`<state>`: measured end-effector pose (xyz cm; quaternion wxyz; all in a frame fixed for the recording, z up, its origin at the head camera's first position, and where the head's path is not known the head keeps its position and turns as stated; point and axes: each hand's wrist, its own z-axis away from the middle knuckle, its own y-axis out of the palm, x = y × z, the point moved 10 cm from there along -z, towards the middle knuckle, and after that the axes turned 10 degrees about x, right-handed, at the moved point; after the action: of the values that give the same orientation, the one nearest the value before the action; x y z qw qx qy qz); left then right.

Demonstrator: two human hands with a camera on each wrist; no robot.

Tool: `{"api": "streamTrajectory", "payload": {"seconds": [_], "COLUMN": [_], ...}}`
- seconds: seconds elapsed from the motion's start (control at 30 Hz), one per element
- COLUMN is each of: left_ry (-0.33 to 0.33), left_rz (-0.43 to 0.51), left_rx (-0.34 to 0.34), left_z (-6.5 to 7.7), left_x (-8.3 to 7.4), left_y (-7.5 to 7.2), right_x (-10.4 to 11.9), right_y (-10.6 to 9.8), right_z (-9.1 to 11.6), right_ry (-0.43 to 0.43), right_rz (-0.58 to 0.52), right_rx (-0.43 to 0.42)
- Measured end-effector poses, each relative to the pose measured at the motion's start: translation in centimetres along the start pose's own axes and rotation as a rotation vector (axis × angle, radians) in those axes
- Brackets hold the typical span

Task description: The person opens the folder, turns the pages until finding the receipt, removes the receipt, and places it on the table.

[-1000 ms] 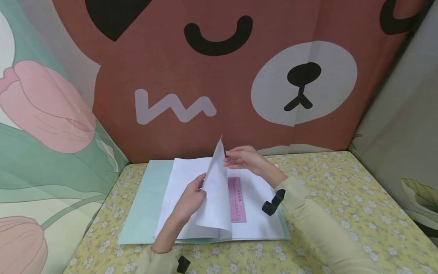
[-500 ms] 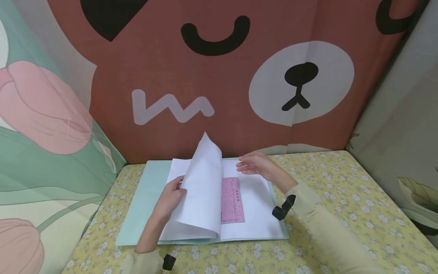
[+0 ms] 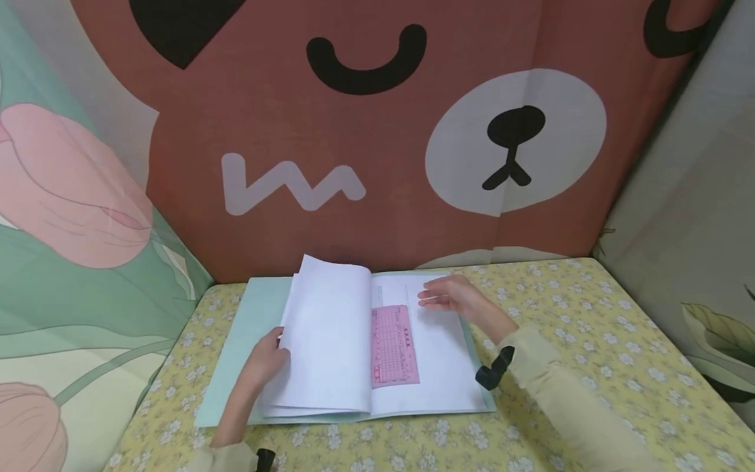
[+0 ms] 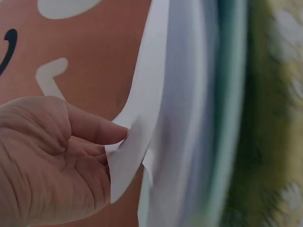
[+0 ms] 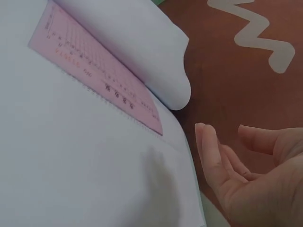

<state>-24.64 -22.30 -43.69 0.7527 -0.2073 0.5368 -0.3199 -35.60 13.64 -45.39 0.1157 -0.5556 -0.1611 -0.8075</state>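
A light green folder lies spread on the table with white sheets inside. My left hand pinches the outer edge of a white page turned over to the left. In the left wrist view the thumb presses on that page, the other fingers behind it. A pink printed slip with a ruled grid lies on the right-hand white page, beside the fold. My right hand hovers over that page's upper part, holding nothing, its fingers loosely bent and thumb apart in the right wrist view.
A yellow flowered cloth covers the table. Behind the folder hangs a brown curtain with a bear drawing. A green curtain with pink tulips hangs at the left, and a pale one at the right.
My left hand has drawn the page over to the left and lowered it, uncovering more of the pink slip. My right hand has moved away from the page to the right.
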Motion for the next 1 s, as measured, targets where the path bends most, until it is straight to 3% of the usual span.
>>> {"api": "streamTrajectory", "payload": {"seconds": [0.17, 0.4, 0.5, 0.6, 0.7, 0.8, 0.9, 1.0], "left_ry": [-0.036, -0.090, -0.103, -0.083, 0.015, 0.196, 0.380, 0.476], "left_rz": [-0.090, -0.136, -0.221, -0.325, -0.411, -0.457, -0.465, -0.482], "left_rx": [0.015, 0.008, -0.016, -0.098, -0.215, -0.280, -0.202, -0.047], "left_z": [0.0, -0.7, -0.3, 0.5, 1.5, 2.4, 3.1, 3.2], "left_x": [1.2, 2.5, 1.6, -0.1, -2.7, -5.9, -8.9, -10.4], "left_y": [0.4, 1.1, 1.3, 1.1, 1.2, 2.5, 5.2, 8.1], "right_x": [-1.0, -2.0, -2.5, -2.9, -3.1, -3.4, -3.7, -4.0], "right_y": [-0.3, -0.5, -0.4, 0.0, 0.7, 1.3, 1.6, 2.2], "right_z": [-0.2, -0.2, -0.2, -0.4, -0.6, -0.8, -0.9, -1.2], "right_ry": [0.000, 0.001, 0.018, 0.033, 0.037, 0.044, 0.051, 0.056], "right_rz": [-0.007, 0.013, 0.010, 0.010, 0.024, 0.024, -0.008, -0.026], "right_rx": [-0.006, -0.007, -0.002, 0.011, 0.035, 0.057, 0.063, 0.070]}}
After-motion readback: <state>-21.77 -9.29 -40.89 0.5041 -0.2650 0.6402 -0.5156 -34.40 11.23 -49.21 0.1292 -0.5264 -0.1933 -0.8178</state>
